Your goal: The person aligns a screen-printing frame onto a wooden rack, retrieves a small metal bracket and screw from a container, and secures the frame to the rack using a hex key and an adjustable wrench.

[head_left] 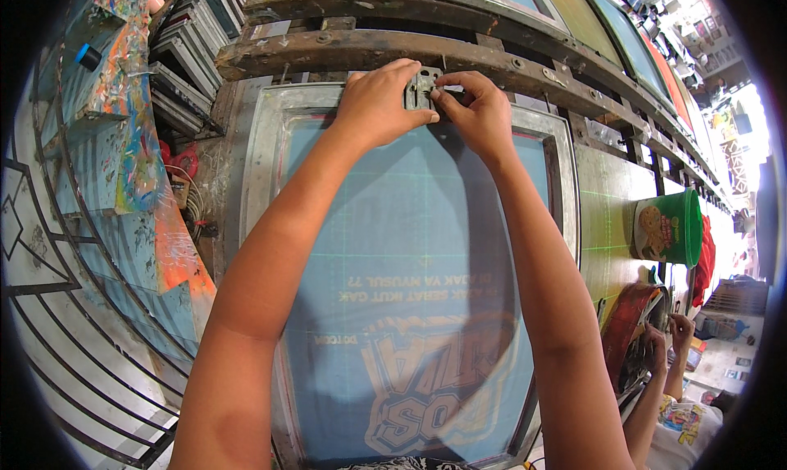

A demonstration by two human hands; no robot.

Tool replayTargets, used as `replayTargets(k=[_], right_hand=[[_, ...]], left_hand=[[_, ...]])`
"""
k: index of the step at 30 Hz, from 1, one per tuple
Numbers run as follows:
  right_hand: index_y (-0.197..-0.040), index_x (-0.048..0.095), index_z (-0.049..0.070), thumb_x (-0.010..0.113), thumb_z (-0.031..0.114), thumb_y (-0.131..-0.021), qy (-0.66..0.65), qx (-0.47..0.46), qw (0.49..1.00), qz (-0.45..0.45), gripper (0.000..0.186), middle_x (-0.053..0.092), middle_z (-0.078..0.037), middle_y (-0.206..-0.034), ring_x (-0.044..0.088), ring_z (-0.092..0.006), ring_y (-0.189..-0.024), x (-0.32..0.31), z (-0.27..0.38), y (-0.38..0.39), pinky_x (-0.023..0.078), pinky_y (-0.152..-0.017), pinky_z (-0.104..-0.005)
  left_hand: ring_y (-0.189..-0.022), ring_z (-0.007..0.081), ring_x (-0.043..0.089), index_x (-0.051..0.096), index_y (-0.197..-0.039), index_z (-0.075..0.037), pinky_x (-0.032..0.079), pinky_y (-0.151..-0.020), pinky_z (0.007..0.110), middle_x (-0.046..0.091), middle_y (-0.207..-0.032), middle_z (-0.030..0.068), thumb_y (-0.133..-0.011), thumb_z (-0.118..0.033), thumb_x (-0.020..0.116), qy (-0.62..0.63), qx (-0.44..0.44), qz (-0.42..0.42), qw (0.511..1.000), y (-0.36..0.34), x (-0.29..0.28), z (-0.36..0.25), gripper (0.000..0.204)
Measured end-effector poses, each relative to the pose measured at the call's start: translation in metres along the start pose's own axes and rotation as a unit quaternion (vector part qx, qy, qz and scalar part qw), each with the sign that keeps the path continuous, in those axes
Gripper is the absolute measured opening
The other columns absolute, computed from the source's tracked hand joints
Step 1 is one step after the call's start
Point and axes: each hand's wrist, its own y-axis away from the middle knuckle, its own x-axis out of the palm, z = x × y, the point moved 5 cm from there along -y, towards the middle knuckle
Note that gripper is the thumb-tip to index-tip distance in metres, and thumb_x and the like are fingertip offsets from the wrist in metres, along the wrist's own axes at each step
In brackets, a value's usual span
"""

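Note:
A silk-screen printing frame (261,154) with blue coated mesh (410,216) lies before me, pale lettering and a logo in its near half. At the middle of its far edge sits a small slotted metal hinge clamp (421,88). My left hand (375,101) is closed about the clamp's left side, thumb on the near side and fingers over the far side. From the right, my right hand (478,113) pinches at the clamp with thumb and forefinger. Whatever small part is between those fingertips is hidden. Both forearms reach over the mesh.
Beyond the frame run wooden rails (369,50) with bolts. Several stacked frames (184,52) stand at the far left, near paint-splattered boards (123,158). At right are a green-lidded bucket (666,228), a red round-edged object (627,326) and another person's hands (668,339).

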Motion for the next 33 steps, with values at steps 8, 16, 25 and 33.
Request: replayTargets(k=[8, 16, 25, 33], right_hand=[[-0.092, 0.076, 0.012, 0.075, 0.023, -0.079, -0.002, -0.021, 1.000, -0.018, 0.017, 0.070, -0.005, -0.091, 0.062, -0.0210, -0.065, 0.005, -0.008, -0.001, 0.050, -0.065, -0.0350], [-0.088, 0.076, 0.011, 0.076, 0.025, -0.077, 0.001, -0.016, 1.000, -0.023, 0.018, 0.070, -0.005, -0.090, 0.063, -0.0226, -0.066, 0.004, -0.007, -0.002, 0.050, -0.064, -0.0360], [-0.084, 0.073, 0.009, 0.077, 0.025, -0.077, 0.085, 0.011, 0.996, -0.022, 0.018, 0.071, -0.007, -0.090, 0.064, -0.0232, -0.067, 0.003, 0.003, 0.001, 0.050, -0.066, -0.0366], [-0.092, 0.075, 0.013, 0.079, 0.030, -0.074, -0.007, -0.023, 0.999, -0.030, 0.024, 0.071, -0.005, -0.094, 0.066, -0.0232, -0.074, 0.006, -0.014, -0.006, 0.051, -0.069, -0.0362]], left_hand=[[-0.129, 0.0285, 0.052, 0.053, -0.137, -0.006, 0.036, -0.109, 0.045, 0.053, -0.142, 0.0121, -0.074, -0.044, 0.079, -0.004, 0.005, -0.005, 1.000, 0.000, 0.001, 0.001, 0.077], [-0.130, 0.0280, 0.052, 0.054, -0.137, -0.007, 0.036, -0.109, 0.044, 0.053, -0.142, 0.0121, -0.074, -0.045, 0.079, -0.008, 0.000, -0.005, 1.000, 0.001, 0.001, 0.000, 0.078], [-0.127, 0.0292, 0.054, 0.054, -0.135, -0.005, 0.039, -0.107, 0.044, 0.054, -0.141, 0.0117, -0.073, -0.044, 0.079, -0.009, 0.006, -0.009, 1.000, 0.001, 0.001, 0.002, 0.077], [-0.124, 0.0268, 0.056, 0.057, -0.131, -0.003, 0.040, -0.104, 0.042, 0.057, -0.137, 0.0120, -0.071, -0.044, 0.081, -0.006, 0.020, -0.032, 0.999, -0.001, 0.003, 0.000, 0.077]])
